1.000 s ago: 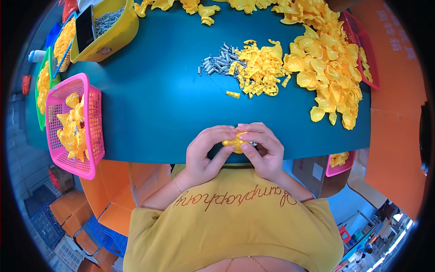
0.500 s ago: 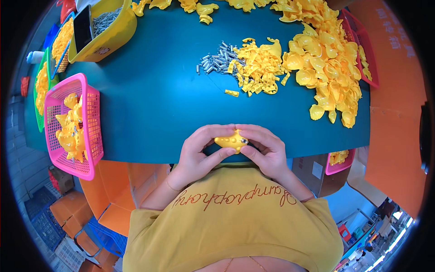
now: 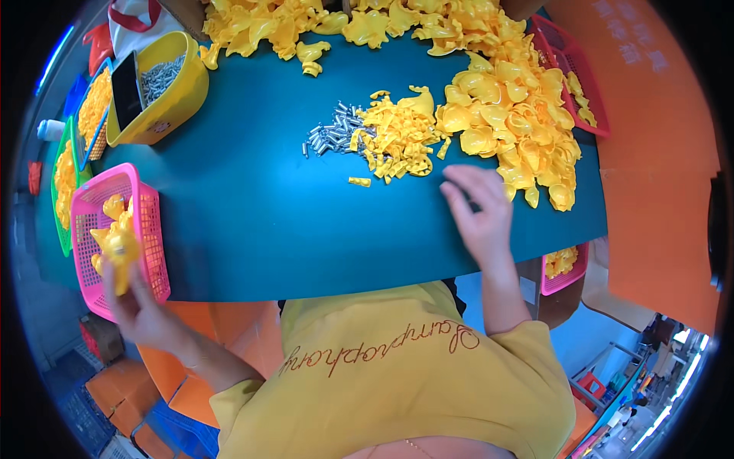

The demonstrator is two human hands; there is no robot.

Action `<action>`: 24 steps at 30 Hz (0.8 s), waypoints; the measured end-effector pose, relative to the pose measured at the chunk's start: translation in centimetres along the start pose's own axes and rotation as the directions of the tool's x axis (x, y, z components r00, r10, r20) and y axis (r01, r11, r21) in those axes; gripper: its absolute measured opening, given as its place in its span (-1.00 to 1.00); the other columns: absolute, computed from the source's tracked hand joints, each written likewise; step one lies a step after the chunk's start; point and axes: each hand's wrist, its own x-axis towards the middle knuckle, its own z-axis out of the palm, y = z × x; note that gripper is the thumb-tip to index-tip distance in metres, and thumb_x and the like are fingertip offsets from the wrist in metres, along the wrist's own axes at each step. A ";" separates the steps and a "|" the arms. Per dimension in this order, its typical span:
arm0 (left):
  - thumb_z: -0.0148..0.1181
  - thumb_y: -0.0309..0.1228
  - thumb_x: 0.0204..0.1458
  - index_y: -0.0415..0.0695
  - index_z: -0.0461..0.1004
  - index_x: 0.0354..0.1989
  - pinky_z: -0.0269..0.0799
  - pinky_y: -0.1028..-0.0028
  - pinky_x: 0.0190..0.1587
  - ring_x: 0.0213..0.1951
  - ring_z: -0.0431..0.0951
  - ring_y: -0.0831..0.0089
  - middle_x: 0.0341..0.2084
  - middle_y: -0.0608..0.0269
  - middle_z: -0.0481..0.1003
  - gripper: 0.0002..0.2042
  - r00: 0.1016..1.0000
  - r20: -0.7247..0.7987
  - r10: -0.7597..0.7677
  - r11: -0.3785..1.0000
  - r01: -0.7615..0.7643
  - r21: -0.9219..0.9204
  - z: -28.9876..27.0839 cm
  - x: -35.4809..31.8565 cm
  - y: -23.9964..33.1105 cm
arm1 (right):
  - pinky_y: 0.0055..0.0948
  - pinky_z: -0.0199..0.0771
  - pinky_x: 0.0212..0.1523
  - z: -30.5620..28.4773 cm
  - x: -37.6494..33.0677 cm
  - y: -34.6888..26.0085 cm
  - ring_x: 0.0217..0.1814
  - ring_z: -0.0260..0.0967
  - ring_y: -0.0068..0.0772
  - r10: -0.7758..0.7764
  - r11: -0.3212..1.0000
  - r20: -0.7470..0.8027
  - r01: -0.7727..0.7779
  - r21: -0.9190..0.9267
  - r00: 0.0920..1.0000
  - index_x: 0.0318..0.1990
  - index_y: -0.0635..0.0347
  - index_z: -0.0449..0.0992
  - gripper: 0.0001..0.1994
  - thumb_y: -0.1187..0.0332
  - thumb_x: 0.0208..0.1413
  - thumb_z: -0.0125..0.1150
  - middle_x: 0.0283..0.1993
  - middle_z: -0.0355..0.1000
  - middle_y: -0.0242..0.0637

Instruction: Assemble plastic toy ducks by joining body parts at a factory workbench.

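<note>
My left hand (image 3: 145,315) is at the pink basket (image 3: 157,229) on the left, its fingers closed around a yellow plastic toy figure (image 3: 121,254). The figure is blurred and is over the basket's near part, in front of other yellow pieces (image 3: 115,208) inside. On the right, my right hand (image 3: 485,210) hovers over the table, thumb and fingers apart and nothing visible between them. It is nearest to the big heap of shiny yellow shell pieces (image 3: 527,115). Beside it lie small yellow parts (image 3: 401,138) and a cluster of small silver metal cylinders (image 3: 336,134).
The blue-green table (image 3: 260,229) has a yellow tub (image 3: 183,99) of metal pieces at the far left, with a dark phone-like slab (image 3: 127,90) at its side. A red basket (image 3: 592,84) stands at the far right. Another pink basket (image 3: 582,269) sits below the right table edge.
My hands have parted from the figure they held together at the table's near edge. My left hand carried it left to the pink basket; my right moved up and right. The view shifted.
</note>
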 end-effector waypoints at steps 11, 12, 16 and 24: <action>0.10 -0.42 0.36 -0.16 0.55 0.23 0.34 0.12 0.35 0.38 0.39 0.00 0.30 -0.03 0.46 -0.68 0.889 0.457 -0.017 0.733 -0.300 0.610 -3.3 4.5 -5.6 | -0.19 0.47 -0.05 -1.4 3.6 2.5 -0.05 0.40 -0.12 -0.093 0.896 -0.087 0.045 -0.443 0.992 -0.14 0.19 0.66 -0.75 0.31 0.05 0.52 -0.15 0.48 -0.23; 0.10 -0.42 0.36 -0.16 0.55 0.23 0.34 0.12 0.35 0.38 0.39 0.00 0.30 -0.03 0.46 -0.68 0.898 0.439 -0.013 0.728 -0.292 0.620 -2.8 4.3 -4.8 | -0.19 0.46 -0.06 -1.4 3.4 2.6 -0.05 0.41 -0.11 -0.116 0.907 -0.108 0.061 -0.418 0.987 -0.17 0.19 0.66 -0.77 0.33 0.05 0.52 -0.16 0.48 -0.23; 0.17 -0.40 0.32 -0.15 0.56 0.21 0.22 0.04 0.42 0.42 0.31 -0.05 0.31 -0.02 0.45 -0.68 0.894 0.422 0.148 0.693 -0.399 0.600 1.3 4.1 1.1 | -0.41 0.43 -0.26 -2.1 2.0 0.6 -0.16 0.47 -0.35 -0.075 0.997 -0.175 0.067 -0.048 0.982 -0.23 0.19 0.63 -0.88 0.49 0.08 0.45 -0.17 0.56 -0.30; 0.39 -0.25 0.15 -0.10 0.66 0.03 0.46 0.24 0.23 0.15 0.58 0.12 0.08 0.03 0.60 -0.68 0.723 0.562 0.402 0.888 -0.457 -0.047 21.3 8.1 4.7 | -0.65 0.50 -0.26 0.9 -3.6 -1.8 -0.16 0.43 -0.67 0.258 0.757 0.237 -0.348 0.552 0.937 0.07 0.21 0.46 -0.66 0.59 0.15 0.36 -0.17 0.44 -0.40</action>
